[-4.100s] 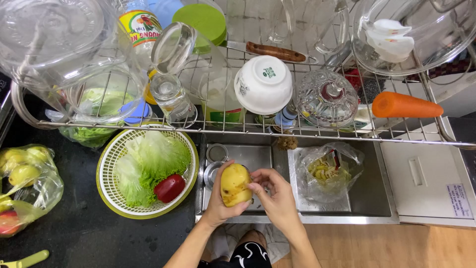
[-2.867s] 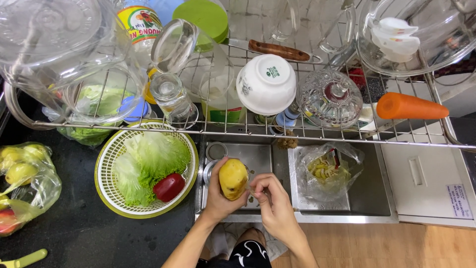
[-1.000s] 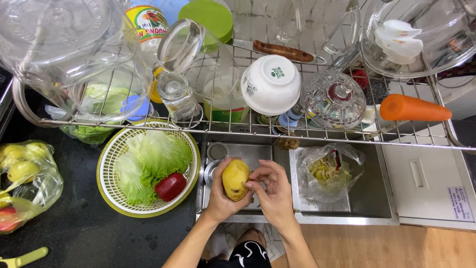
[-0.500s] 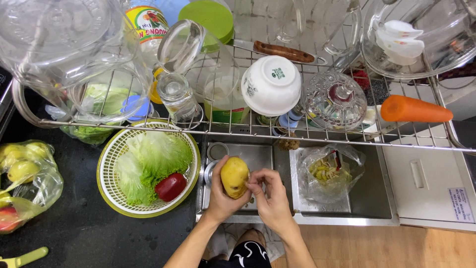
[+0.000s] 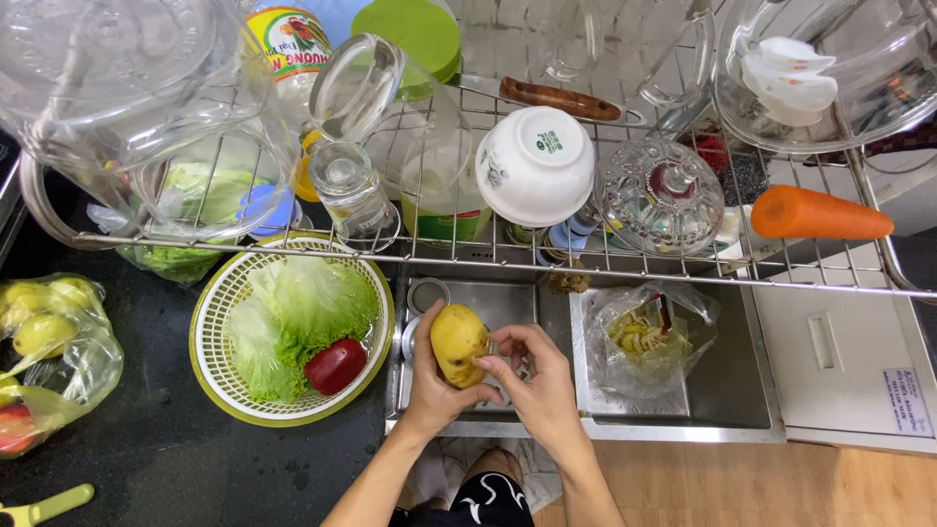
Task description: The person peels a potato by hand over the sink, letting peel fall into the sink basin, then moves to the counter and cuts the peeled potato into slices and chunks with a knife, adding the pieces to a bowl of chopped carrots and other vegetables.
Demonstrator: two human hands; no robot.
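at lower centre of the frame, over the steel sink (image 5: 722, 390), the left hand (image 5: 434, 385) cups a yellow potato (image 5: 457, 344), fingers wrapped around it. the right hand (image 5: 537, 376) presses curled fingertips (image 5: 488, 364) against the potato's side. lettuce fills the basket (image 5: 210, 337) at left.

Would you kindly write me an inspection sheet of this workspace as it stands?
Surface: steel sink beside a dark counter.
Job's things: yellow potato, over the sink.
Clutter: colander with lettuce and a red pepper; bag of peelings; fruit bag; rack with bowl, carrot, glassware.
Hands: left hand holds the potato; right hand touches it.
Cables: nothing seen.
Surroundings: wooden floor.
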